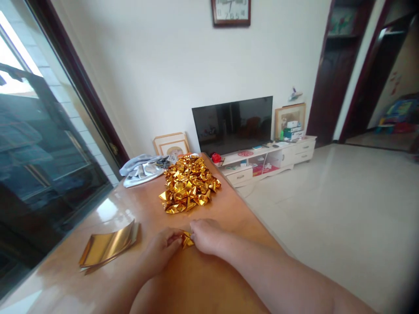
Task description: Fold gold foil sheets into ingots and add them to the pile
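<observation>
A small piece of folded gold foil paper (187, 239) is held between my two hands, just above or on the wooden table (229, 213). My left hand (165, 246) pinches its left side with thumb and fingers. On the other side, my right hand (206, 235) is closed on the piece, its fingertips partly hidden. Beyond my hands lies a heap of folded gold foil pieces (188, 183). To the left sits a slightly curled stack of flat gold foil sheets (109, 244).
Grey and white cloth (144, 170) lies at the table's far left corner. Past the far end, a television (234, 124) stands on a low white cabinet (240, 176). A glass door (49, 131) is at left, tiled floor (343, 196) at right.
</observation>
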A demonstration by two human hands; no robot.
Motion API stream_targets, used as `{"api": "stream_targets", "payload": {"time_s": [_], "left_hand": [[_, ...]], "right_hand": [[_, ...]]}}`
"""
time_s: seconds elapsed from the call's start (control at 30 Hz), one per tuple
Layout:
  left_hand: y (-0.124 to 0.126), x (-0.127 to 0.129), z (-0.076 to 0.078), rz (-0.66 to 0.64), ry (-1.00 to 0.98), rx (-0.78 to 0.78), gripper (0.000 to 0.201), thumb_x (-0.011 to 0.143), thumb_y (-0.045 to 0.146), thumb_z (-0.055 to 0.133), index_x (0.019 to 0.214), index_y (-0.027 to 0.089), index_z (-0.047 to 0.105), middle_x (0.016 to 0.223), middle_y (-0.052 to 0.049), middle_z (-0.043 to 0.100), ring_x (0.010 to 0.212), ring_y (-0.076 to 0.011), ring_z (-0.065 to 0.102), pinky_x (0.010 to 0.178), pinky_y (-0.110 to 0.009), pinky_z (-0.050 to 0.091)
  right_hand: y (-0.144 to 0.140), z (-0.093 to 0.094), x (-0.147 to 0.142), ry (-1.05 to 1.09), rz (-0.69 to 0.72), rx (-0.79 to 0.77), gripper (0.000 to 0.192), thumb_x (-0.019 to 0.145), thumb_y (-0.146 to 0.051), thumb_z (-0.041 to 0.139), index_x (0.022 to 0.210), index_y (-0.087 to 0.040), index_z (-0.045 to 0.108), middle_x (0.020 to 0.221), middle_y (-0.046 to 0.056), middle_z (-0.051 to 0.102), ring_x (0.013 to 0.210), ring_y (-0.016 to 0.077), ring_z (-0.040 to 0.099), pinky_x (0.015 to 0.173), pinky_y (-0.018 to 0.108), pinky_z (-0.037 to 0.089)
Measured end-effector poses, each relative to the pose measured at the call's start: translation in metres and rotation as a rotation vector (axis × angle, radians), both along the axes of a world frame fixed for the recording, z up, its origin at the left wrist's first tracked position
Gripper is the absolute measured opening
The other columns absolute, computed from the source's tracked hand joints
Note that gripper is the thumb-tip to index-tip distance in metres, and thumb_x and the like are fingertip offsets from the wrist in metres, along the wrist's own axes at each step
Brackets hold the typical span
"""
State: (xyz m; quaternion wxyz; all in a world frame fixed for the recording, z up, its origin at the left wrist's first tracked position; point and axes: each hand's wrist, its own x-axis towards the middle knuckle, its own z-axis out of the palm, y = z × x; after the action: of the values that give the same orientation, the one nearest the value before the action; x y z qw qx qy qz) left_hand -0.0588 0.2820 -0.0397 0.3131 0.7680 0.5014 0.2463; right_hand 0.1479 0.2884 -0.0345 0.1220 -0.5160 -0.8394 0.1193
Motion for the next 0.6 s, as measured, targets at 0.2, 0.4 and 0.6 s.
{"api": "stream_targets", "payload": {"time_s": [0.2, 0.4, 0.6], "left_hand": [[0.015, 0.003, 0.003, 0.232, -0.032, -0.201, 0.043, 0.079, 0.048, 0.064, 0.107, 0.016, 0.065, 0.075, 0.0, 0.064, 0.065, -0.0173, 0.055, 0.057, -0.025, 0.036], [0.029, 0.023, -0.003, 0.418, 0.107, -0.086, 0.02, 0.076, 0.038, 0.061, 0.071, 0.018, 0.057, 0.061, 0.001, 0.057, 0.061, -0.0169, 0.052, 0.055, -0.025, 0.032], [0.025, 0.033, -0.009, 0.501, 0.08, -0.01, 0.015, 0.075, 0.032, 0.057, 0.069, 0.02, 0.051, 0.06, 0.002, 0.056, 0.062, -0.0172, 0.053, 0.056, -0.026, 0.033]], "right_hand": [[-0.002, 0.001, 0.003, 0.055, 0.031, -0.015, 0.028, 0.088, -0.027, 0.054, 0.11, -0.021, 0.069, 0.105, 0.012, 0.075, 0.094, 0.0299, 0.071, 0.076, 0.035, 0.051], [-0.001, -0.002, 0.001, 0.103, 0.04, -0.003, 0.028, 0.086, -0.021, 0.054, 0.108, -0.022, 0.072, 0.106, 0.01, 0.076, 0.097, 0.0294, 0.07, 0.082, 0.034, 0.05], [-0.001, -0.004, -0.002, 0.114, -0.003, 0.005, 0.026, 0.087, -0.021, 0.052, 0.102, -0.018, 0.073, 0.096, 0.012, 0.077, 0.088, 0.0297, 0.072, 0.075, 0.034, 0.05]]}}
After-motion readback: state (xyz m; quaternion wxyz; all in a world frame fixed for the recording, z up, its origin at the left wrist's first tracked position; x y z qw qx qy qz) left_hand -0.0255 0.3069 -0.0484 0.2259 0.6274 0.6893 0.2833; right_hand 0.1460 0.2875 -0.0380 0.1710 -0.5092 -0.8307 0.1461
